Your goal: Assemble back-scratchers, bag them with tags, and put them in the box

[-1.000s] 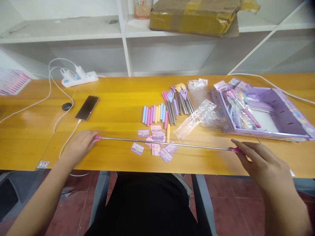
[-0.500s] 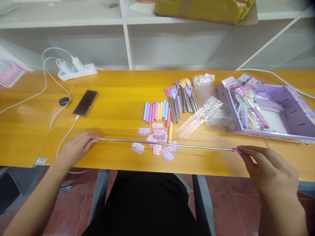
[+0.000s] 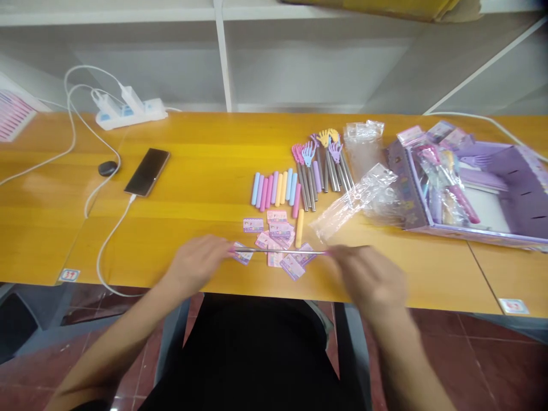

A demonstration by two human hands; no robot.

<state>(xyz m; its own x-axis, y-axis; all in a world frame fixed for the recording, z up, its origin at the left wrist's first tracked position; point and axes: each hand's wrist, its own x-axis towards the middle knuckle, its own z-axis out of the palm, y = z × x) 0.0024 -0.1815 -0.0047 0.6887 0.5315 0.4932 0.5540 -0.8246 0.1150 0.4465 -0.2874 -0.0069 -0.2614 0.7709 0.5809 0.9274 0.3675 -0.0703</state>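
A telescopic back scratcher (image 3: 282, 251) with a thin metal rod and pink ends spans the space between my hands. My left hand (image 3: 199, 264) is closed on one pink end. My right hand (image 3: 372, 277), slightly blurred, grips the other end. Beneath the rod lie several small printed cards (image 3: 293, 266) in pink and purple. Just behind them are a yellow tube (image 3: 299, 228) and a row of pastel handle tubes (image 3: 274, 189). Several back scratchers with coloured hand-shaped heads (image 3: 308, 154) and metal rods lie behind, to the right.
Clear plastic sleeves (image 3: 355, 197) lie beside a purple box (image 3: 428, 229) holding bagged back scratchers. On the left are a phone (image 3: 146, 172), its white cable (image 3: 100, 251), a black oval object (image 3: 107, 168) and a power strip (image 3: 132, 114). Shelving (image 3: 222, 57) stands behind the table (image 3: 192, 171).
My hands have come much closer together, and the metal rod between them is far shorter. The camera view has tilted down a little.
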